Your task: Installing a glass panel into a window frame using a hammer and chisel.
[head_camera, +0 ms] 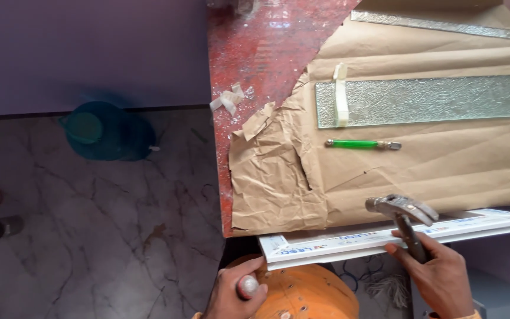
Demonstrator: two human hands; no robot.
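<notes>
1. Spreading across the red speckled worktable (255, 65), torn and creased brown paper (420, 171) carries a long strip of frosted textured glass (432, 100); a second, narrower strip (444, 25) lies at the far edge.
2. Lying along the table's near edge, a long white plastic frame profile (385, 239) overhangs an orange rounded object (308, 295) below. It looks light but stiff, likely to flex or tip if held at one end; a grip near its middle, pressed to the table edge, would seem steadiest.
3. Gripping a steel claw hammer (405, 212), the right hand (441, 277) has its fingers curled tight around the handle, the head poised just above the profile.
4. Closing around a small rounded metal knob (248, 286), the left hand (234, 292) sits just beside the profile's left end, its fingers wrapped about that object.
5. Resting on the paper below the glass, a green-handled glass cutter (361, 143) lies well apart from both hands; the glass appears fragile and sharp-edged.
6. Clinging to the glass and table, scraps of pale masking tape (341, 97) remain.
</notes>
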